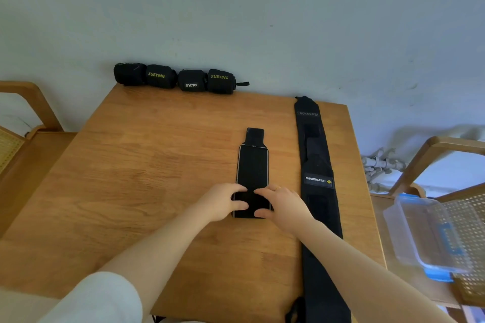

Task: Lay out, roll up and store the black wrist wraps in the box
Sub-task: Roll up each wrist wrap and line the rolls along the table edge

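Both hands sit on the near end of the short wrap (252,170), left hand (222,202) on its left edge, right hand (282,204) on its right edge, fingertips (242,189) almost meeting over the middle. The rest of that wrap runs away from the fingers toward the wall. Just right of the right hand lies the long wrap (316,165), running parallel and reaching off the table's (147,165) near edge. Well beyond the fingers, up and to the left, four rolled wraps (174,78) sit in a row against the wall. Far right of the fingers, off the table, the box (430,233) rests on a chair (467,207).
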The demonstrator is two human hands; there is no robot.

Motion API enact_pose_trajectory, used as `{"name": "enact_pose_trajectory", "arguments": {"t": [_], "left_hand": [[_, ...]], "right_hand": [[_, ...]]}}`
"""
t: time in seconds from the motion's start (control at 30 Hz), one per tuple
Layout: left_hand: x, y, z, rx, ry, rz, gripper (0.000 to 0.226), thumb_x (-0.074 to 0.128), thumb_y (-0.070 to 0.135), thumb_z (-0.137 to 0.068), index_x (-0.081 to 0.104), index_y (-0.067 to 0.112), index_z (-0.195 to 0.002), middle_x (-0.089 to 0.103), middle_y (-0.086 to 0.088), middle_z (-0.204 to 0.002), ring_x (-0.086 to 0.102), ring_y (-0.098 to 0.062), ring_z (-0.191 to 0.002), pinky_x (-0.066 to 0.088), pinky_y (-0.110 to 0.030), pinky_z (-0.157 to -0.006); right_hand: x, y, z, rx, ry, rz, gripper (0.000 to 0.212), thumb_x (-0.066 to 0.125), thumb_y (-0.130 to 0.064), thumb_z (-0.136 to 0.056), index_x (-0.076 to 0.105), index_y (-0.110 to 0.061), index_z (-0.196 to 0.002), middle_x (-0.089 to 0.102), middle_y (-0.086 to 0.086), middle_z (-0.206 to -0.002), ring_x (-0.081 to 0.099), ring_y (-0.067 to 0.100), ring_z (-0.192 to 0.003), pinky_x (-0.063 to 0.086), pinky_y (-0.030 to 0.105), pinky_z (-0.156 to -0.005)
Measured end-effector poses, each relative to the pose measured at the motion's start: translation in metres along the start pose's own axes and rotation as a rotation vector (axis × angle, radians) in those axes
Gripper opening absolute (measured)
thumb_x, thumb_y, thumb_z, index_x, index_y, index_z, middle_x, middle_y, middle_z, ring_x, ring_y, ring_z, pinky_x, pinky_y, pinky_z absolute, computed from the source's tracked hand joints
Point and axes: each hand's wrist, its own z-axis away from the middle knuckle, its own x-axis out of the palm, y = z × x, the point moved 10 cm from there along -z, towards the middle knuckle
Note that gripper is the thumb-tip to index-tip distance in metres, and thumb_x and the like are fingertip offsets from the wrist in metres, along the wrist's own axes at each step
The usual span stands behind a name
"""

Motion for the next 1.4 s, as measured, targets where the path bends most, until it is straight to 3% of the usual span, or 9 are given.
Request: {"name": "enact_pose_trajectory", "arguments": {"t": [0.17,0.37,0.53,0.73,0.83,0.97,1.1,1.27,1.4], "left_hand": [[-0.027,0.024,0.004,0.115,0.312,-0.198,0.039,0.054,0.039,-0.092,0.05,0.022,-0.127,0.045,0.005,-0.134,0.041,-0.013,-0.124,0.035,-0.026,-0.101],[-0.011,0.037,-0.007,0.225,0.242,-0.505,0.053,0.05,0.037,-0.095,0.035,0.024,-0.144,0.033,0.004,-0.148,0.022,-0.015,-0.138,0.018,-0.034,-0.112],[-0.022,0.038,-0.035,0.159,0.09,-0.486,0.052,0.046,0.044,-0.096,0.037,0.027,-0.144,0.045,-0.003,-0.131,0.04,-0.022,-0.122,0.038,-0.033,-0.093],[-0.024,0.027,-0.059,0.053,-0.042,-0.34,0.055,0.046,0.047,-0.095,0.033,0.029,-0.145,0.045,-0.005,-0.135,0.047,-0.024,-0.119,0.044,-0.035,-0.09],[-0.035,0.019,-0.058,-0.012,0.135,-0.085,0.056,0.051,0.041,-0.094,0.031,0.023,-0.143,0.046,-0.005,-0.139,0.05,-0.022,-0.119,0.046,-0.034,-0.093],[-0.033,0.046,-0.045,0.21,0.359,-0.401,0.048,0.054,0.035,-0.093,0.041,0.017,-0.136,0.03,-0.007,-0.149,0.028,-0.026,-0.138,0.026,-0.039,-0.112],[-0.028,0.055,-0.043,0.275,0.468,-0.422,0.051,0.068,0.03,-0.084,0.054,0.014,-0.13,0.043,-0.017,-0.141,0.039,-0.037,-0.133,0.042,-0.052,-0.102],[-0.023,0.044,-0.064,0.037,0.321,-0.163,0.061,0.056,0.049,-0.088,0.037,0.03,-0.143,-0.003,-0.009,-0.158,0.0,-0.03,-0.144,0.02,-0.045,-0.115],[-0.024,0.043,-0.071,0.09,0.213,-0.34,0.064,0.068,0.041,-0.083,0.035,0.03,-0.137,-0.001,-0.01,-0.157,0.002,-0.031,-0.144,0.027,-0.043,-0.112]], "right_hand": [[-0.003,0.025,-0.019,0.154,-0.014,-0.359,0.039,0.056,-0.034,-0.093,0.044,-0.025,-0.129,0.053,-0.003,-0.12,0.054,0.013,-0.1,0.047,0.027,-0.084],[-0.006,0.046,-0.039,0.227,-0.034,-0.306,0.033,0.051,-0.038,-0.095,0.057,-0.023,-0.125,0.043,0.003,-0.128,0.046,0.021,-0.116,0.043,0.035,-0.099],[-0.024,0.024,-0.026,0.151,0.211,-0.249,0.038,0.044,-0.036,-0.099,0.049,-0.019,-0.133,0.048,0.002,-0.126,0.055,0.015,-0.1,0.049,0.027,-0.081],[-0.02,0.03,-0.034,0.101,0.099,-0.002,0.064,0.057,-0.044,-0.09,0.031,-0.025,-0.146,0.04,-0.003,-0.136,0.045,0.014,-0.119,0.045,0.03,-0.096],[-0.026,0.039,-0.053,0.139,0.026,-0.15,0.057,0.059,-0.04,-0.09,0.038,-0.025,-0.142,0.053,-0.002,-0.126,0.054,0.016,-0.109,0.05,0.032,-0.089],[-0.028,0.061,-0.074,0.229,0.034,-0.359,0.042,0.053,-0.038,-0.093,0.044,-0.029,-0.133,0.058,0.003,-0.116,0.048,0.021,-0.11,0.046,0.037,-0.091],[-0.029,0.083,-0.083,0.427,-0.016,-0.264,0.042,0.041,-0.054,-0.095,0.052,-0.036,-0.131,0.053,0.003,-0.126,0.034,0.033,-0.127,0.034,0.047,-0.103],[-0.037,0.079,-0.082,0.462,-0.013,-0.225,0.035,0.038,-0.048,-0.098,0.065,-0.034,-0.116,0.05,0.006,-0.127,0.032,0.035,-0.126,0.036,0.046,-0.1],[-0.037,0.068,-0.075,0.43,0.03,-0.191,0.034,0.042,-0.044,-0.098,0.07,-0.028,-0.107,0.045,0.003,-0.132,0.029,0.029,-0.126,0.032,0.038,-0.099]]}}
